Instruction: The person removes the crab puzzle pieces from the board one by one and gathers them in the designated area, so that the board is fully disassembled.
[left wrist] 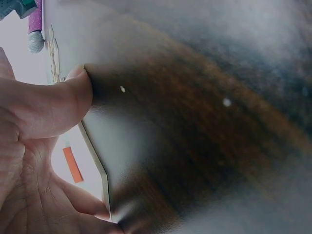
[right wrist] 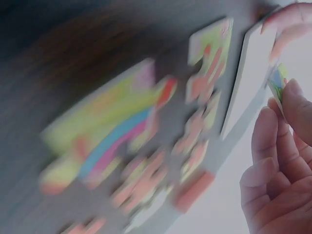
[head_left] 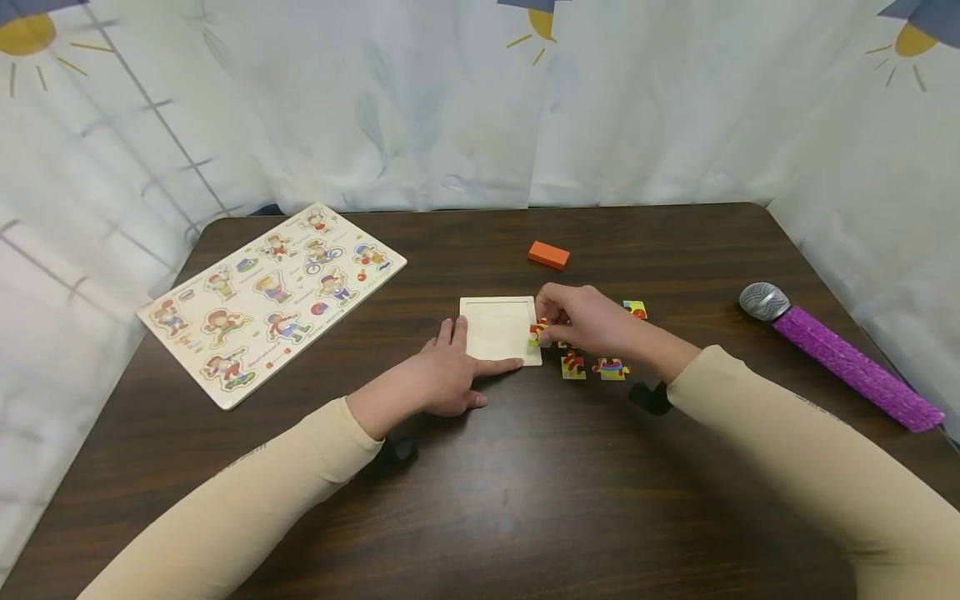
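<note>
A square pale wooden puzzle tray (head_left: pixel 498 329) lies flat on the dark table with nothing in its recess. My left hand (head_left: pixel 448 377) rests against it with fingers spread, the index finger along the near edge and others at the left side. At the tray's right edge, my right hand (head_left: pixel 585 318) pinches a small colourful puzzle piece (right wrist: pixel 278 84) between thumb and fingers. Several loose pieces lie right of the tray, among them a rainbow piece (head_left: pixel 612 369) and a red-and-green piece (head_left: pixel 573 367). Another piece (head_left: pixel 634 308) shows behind my right hand, which partly hides the group.
An orange block (head_left: pixel 549 255) lies behind the tray. At the left is a large wooden board (head_left: pixel 273 300) with pictures of children. A microphone with a glittery purple handle (head_left: pixel 847 362) lies at the right. A white curtain (head_left: pixel 450 108) hangs behind the table.
</note>
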The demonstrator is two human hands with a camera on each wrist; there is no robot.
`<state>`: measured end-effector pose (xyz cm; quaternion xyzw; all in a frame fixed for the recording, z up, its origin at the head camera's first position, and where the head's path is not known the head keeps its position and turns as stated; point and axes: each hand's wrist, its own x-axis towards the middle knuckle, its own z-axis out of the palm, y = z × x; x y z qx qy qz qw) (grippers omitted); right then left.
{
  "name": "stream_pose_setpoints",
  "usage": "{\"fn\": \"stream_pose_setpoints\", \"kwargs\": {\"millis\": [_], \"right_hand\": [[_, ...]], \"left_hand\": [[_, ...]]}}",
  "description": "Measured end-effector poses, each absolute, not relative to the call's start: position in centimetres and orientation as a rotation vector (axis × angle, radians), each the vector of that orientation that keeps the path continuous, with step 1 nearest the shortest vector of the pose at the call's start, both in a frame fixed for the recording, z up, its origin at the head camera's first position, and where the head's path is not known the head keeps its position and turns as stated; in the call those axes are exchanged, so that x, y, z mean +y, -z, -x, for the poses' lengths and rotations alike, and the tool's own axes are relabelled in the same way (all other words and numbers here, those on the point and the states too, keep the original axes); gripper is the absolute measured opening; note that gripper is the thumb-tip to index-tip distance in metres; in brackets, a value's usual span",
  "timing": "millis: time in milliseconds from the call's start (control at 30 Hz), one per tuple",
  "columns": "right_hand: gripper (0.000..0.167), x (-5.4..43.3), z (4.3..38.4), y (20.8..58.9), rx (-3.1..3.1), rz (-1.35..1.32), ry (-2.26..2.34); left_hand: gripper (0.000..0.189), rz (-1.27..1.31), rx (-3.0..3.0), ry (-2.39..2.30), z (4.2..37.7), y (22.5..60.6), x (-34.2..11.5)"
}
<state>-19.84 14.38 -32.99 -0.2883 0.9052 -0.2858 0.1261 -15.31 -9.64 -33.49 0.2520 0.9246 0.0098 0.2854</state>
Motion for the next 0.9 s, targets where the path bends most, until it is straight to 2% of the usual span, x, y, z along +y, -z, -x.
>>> {"fn": "stream_pose_setpoints", "kwargs": {"millis": [500, 900], "right_hand": [[0.019, 25.0, 17.0, 32.8, 2.793, 0.551, 0.707], [0.02, 27.1, 15.7, 34.3, 2.835, 0.57, 0.643]], "left_hand": [[0.068, -0.658, 2.485, -0.066, 15.2, 33.5, -9.7], [0.069, -0.676, 2.487, -0.081, 15.1, 33.6, -9.7]]}}
